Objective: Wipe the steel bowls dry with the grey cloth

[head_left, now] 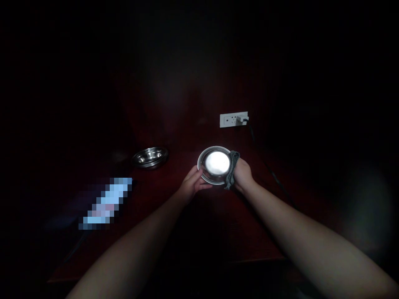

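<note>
A shiny round metal dish (216, 164) is held above the dark red table, tilted so its bright face shows toward me. My left hand (192, 184) grips its lower left rim, the thumb on the near face and the fingers behind and below. On the other side, my right hand (244, 174) presses a dark grey-green cloth (231, 169) around the dish's right rim. Most of that hand's fingers are hidden behind the cloth and dish. To the left, a few similar metal dishes (151, 157) sit stacked on the table.
A phone-like lit screen (107, 203), blurred out, lies at the left of the table (174, 166). On the back wall is a white socket panel (229, 120) with a plug in it. Its dark cable (274, 176) runs down to the right. Surroundings are very dark.
</note>
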Tool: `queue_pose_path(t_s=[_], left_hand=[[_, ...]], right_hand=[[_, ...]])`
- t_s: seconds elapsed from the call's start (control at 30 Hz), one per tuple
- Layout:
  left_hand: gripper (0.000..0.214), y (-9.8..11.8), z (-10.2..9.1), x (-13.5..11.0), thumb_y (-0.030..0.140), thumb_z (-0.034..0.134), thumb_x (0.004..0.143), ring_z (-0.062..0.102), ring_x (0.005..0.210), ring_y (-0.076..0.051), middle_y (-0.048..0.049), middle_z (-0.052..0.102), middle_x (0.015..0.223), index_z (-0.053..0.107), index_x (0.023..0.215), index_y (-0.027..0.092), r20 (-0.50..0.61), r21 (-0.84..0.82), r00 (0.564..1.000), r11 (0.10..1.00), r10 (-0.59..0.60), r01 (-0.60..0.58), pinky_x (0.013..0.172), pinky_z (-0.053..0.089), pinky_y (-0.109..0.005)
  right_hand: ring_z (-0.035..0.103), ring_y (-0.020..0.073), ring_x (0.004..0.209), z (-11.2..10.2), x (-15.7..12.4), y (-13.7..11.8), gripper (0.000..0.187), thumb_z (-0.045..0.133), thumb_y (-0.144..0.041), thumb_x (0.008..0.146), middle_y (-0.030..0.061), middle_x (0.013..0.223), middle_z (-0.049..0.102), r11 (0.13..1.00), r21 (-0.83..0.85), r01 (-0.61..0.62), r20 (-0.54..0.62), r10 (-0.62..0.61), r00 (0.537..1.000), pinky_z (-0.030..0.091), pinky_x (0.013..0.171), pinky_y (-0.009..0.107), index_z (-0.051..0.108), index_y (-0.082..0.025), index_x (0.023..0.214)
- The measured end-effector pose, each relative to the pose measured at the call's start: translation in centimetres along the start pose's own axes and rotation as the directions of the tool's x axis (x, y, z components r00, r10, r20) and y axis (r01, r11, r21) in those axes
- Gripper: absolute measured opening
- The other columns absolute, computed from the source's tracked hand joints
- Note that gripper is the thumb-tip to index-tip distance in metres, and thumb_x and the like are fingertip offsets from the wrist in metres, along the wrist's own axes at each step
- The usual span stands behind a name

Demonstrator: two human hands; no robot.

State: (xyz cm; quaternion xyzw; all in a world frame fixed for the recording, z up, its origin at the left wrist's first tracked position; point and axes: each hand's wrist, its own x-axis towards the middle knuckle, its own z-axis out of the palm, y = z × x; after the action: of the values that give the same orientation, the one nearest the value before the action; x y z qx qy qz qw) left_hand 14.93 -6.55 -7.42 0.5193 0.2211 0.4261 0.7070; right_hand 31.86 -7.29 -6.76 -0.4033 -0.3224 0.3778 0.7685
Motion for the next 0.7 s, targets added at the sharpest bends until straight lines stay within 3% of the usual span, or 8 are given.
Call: queue_pose_path(t_s=[0.1,0.33,0.53,0.7], left_hand=[[0.047,-0.2,0.5,-0.2,0.041,0.059,0.079,0.066,0.088,-0.023,-0.0095,0.063,0.106,0.046,0.119,0.022,-0.003,-0.038,1.000,0.999,-0.024,0.024,0.069,0.056,-0.037],[0.049,0.1,0.2,-0.2,0.042,0.058,0.079,0.065,0.086,-0.023,-0.0116,0.062,0.107,0.045,0.121,0.021,-0.026,-0.028,0.999,0.999,-0.038,0.038,0.066,0.055,-0.038],[0.050,0.4,-0.3,-0.2,0.047,0.064,0.072,0.064,0.077,-0.019,-0.0062,0.065,0.096,0.054,0.113,0.020,-0.107,0.051,0.994,0.999,-0.006,0.012,0.061,0.051,-0.029],[0.042,1.0,-0.2,-0.5,0.044,0.064,0.074,0.061,0.081,-0.017,-0.0047,0.066,0.091,0.060,0.106,0.016,-0.093,0.130,0.995,0.991,0.044,-0.032,0.072,0.047,-0.027]], right_hand=[[0.063,0.0161,0.066,0.1,-0.2,0.3,0.035,0.061,-0.049,0.071,0.0028,0.068,0.068,0.999,-0.040,-0.034,0.038,0.036,0.999,0.049,0.063,0.025,0.065,-0.015,0.076],[0.062,0.0166,0.059,0.1,-0.6,0.5,0.036,0.061,-0.054,0.069,0.0027,0.061,0.066,0.990,-0.114,-0.087,0.079,0.097,0.992,0.047,0.056,0.025,0.061,-0.018,0.068],[0.061,0.0166,0.057,-0.1,-0.9,0.2,0.035,0.062,-0.053,0.068,0.0030,0.058,0.065,0.980,-0.151,-0.131,0.149,0.154,0.977,0.047,0.056,0.026,0.059,-0.019,0.061],[0.058,0.0155,0.053,-0.4,-1.0,0.0,0.033,0.066,-0.050,0.065,0.0031,0.056,0.066,0.969,-0.190,-0.159,0.215,0.199,0.956,0.046,0.052,0.025,0.061,-0.017,0.061]])
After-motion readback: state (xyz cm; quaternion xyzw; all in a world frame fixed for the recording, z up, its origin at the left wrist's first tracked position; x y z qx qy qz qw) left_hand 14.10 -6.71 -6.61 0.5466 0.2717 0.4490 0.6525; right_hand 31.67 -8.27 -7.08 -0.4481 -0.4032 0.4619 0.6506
